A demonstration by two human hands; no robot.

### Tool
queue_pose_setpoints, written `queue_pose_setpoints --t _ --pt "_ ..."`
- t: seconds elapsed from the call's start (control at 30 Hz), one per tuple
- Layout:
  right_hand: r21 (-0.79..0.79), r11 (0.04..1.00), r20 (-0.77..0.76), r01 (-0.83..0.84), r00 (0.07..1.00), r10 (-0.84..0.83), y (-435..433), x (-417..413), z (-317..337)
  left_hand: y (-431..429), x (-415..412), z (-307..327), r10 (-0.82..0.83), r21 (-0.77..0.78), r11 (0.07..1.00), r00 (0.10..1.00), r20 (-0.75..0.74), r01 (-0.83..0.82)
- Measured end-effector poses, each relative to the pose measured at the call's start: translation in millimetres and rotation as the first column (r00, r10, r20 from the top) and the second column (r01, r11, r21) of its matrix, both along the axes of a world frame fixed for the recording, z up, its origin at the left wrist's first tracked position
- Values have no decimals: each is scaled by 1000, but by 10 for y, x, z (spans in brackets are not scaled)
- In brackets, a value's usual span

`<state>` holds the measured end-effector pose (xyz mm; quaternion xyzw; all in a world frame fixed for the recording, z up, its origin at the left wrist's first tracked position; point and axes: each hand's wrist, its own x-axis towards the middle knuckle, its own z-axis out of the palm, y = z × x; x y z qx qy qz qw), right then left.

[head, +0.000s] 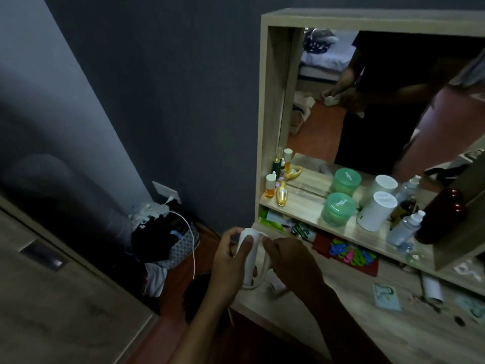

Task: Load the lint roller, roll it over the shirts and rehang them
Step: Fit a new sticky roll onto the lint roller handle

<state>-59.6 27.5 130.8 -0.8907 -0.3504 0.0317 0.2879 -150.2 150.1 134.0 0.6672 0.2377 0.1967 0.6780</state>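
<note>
Left hand (231, 261) wrapped round the handle of the white plastic lint roller (248, 256), thumb laid flat up its front, handle upright. Right hand (291, 261) just beside it at 3 o'clock, fingers curled, tips pinching the roller's thin white bar near the top. Both hands hang over the left corner of the pale wood vanity desk (367, 327). At 2 o'clock, on the shelf under the mirror (328, 122): translucent green lidded jar (338, 210), contents not readable; white cylinder with perforated top (376, 212); clear plastic bottle with white cap (404, 228); dark red glossy jar (443, 218). At 1 o'clock, a small bottle of amber liquid (270, 185) and a gold bottle (282, 197). The slot below the shelf is stuffed with green packets (275, 222) and bright plastic clips (350, 253). At 4 o'clock, a white roll (433, 287) lies on the desk top among loose scraps. At 9 o'clock, a patterned fabric basket (183, 245) is heaped with dark clothing, a white cable (193, 248) trailing over it. At 7 o'clock, a narrow strip of red-brown floor (170, 298) lies between the desk edge and the pale wood cabinet (65, 298).
</note>
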Motion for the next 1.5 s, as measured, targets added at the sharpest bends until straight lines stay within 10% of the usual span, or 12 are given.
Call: queue_pose_setpoints --t 1.03,1.2,1.5 --pt "58 995 -116 77 991 -70 185 47 -191 157 142 81 85 -92 993 995 50 -80" --pt "39 997 258 60 964 -68 157 46 -313 223 135 102 140 -233 965 988 60 -123" --pt "160 980 13 115 993 -119 131 5 -96 228 197 -80 124 -345 928 990 -69 -141"
